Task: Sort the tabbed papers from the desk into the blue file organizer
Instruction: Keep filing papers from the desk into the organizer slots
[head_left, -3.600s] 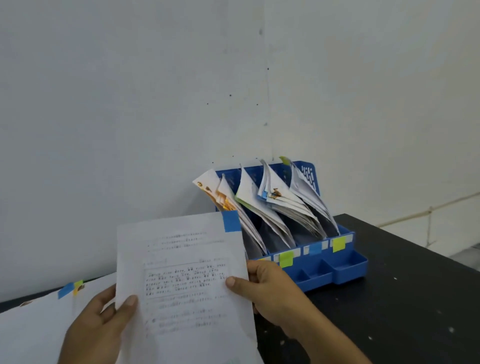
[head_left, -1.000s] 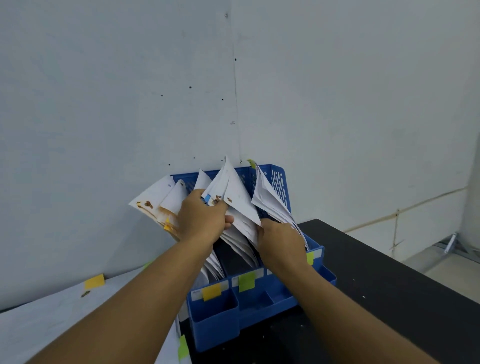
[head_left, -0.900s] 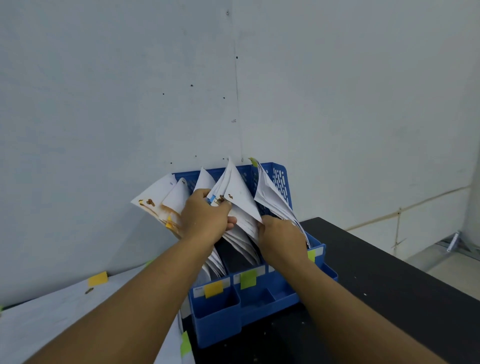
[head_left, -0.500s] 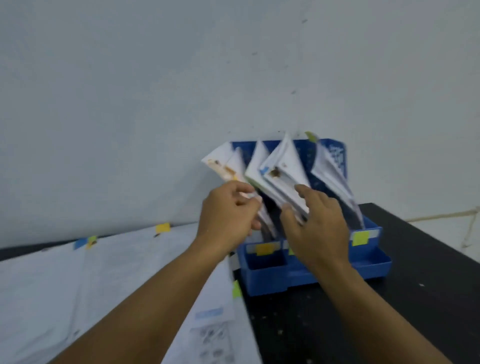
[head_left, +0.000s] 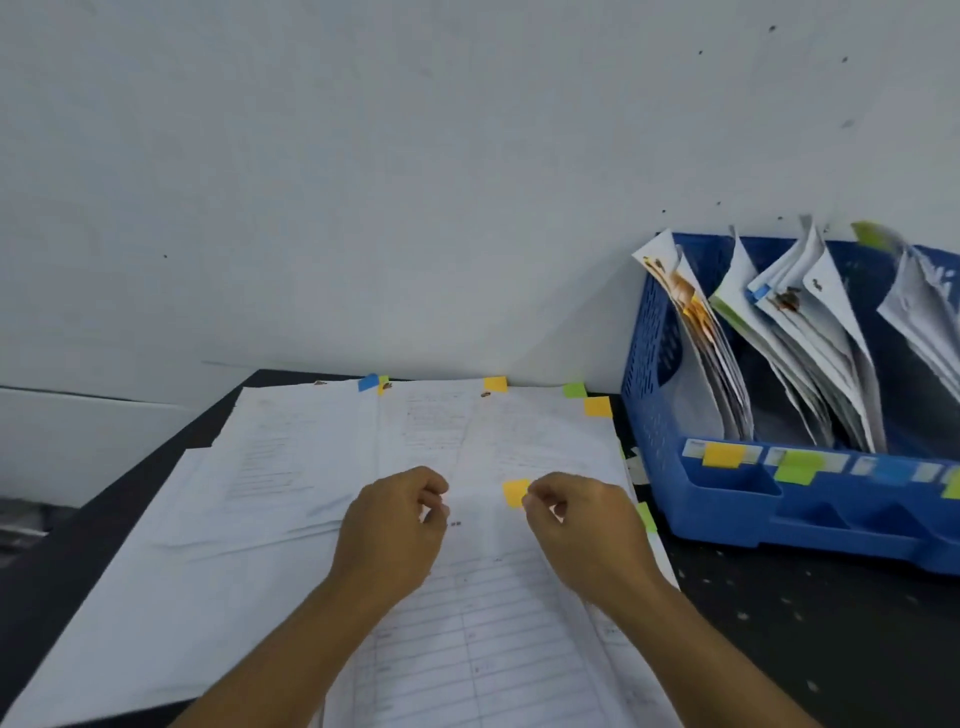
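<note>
Several tabbed papers (head_left: 322, 483) lie spread over the black desk (head_left: 810, 639) in front of you, with blue, yellow and green tabs along their far edges. Your left hand (head_left: 392, 525) hovers over the sheets, fingers curled, holding nothing you can make out. Your right hand (head_left: 582, 525) sits just beside an orange tab (head_left: 514, 492), fingertips curled at it; whether they pinch it, you cannot tell. Right of that stands the blue file organizer (head_left: 810, 499), its slots holding leaning papers.
</note>
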